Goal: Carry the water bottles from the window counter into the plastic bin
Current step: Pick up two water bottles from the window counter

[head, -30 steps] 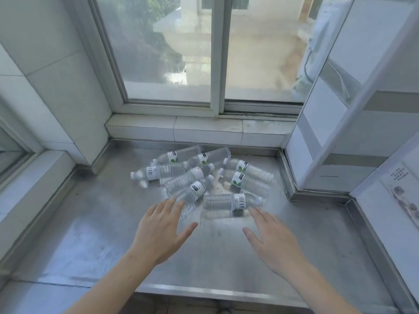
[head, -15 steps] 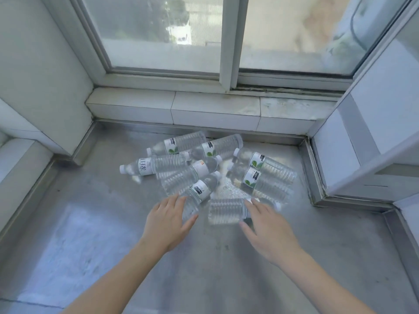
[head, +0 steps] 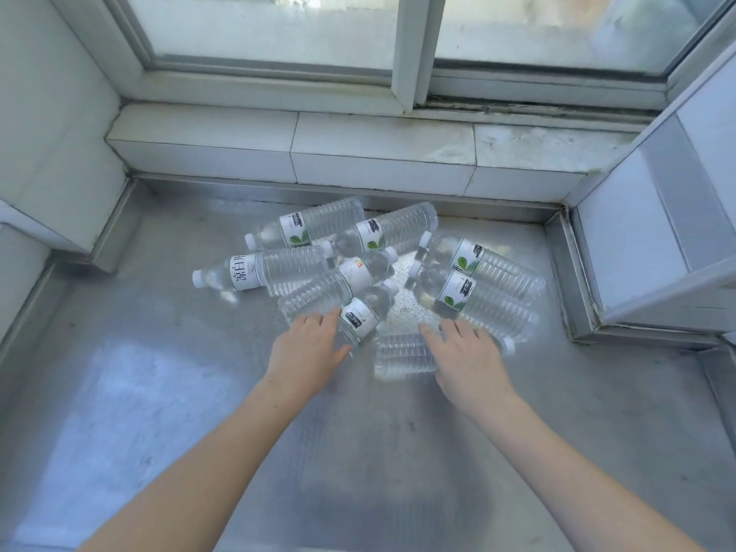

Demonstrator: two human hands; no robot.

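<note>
1. Both hands have come forward onto the near edge of the water bottles (head: 370,272) heaped on the far counter (head: 159,392).
2. Left hand (head: 306,348) spread wide, touching one bottle; right hand (head: 466,360) wide over another.
3. Nothing lifted yet; no bin in view.

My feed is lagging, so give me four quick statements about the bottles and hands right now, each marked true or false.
1. All the water bottles lie on their sides on the metal counter. True.
2. The plastic bin is in view beside the pile. False: no bin shows.
3. The left hand is on a bottle at the pile's near edge. True.
4. The right hand has lifted a bottle clear. False: it is on the nearest bottle, which lies on the counter.
</note>
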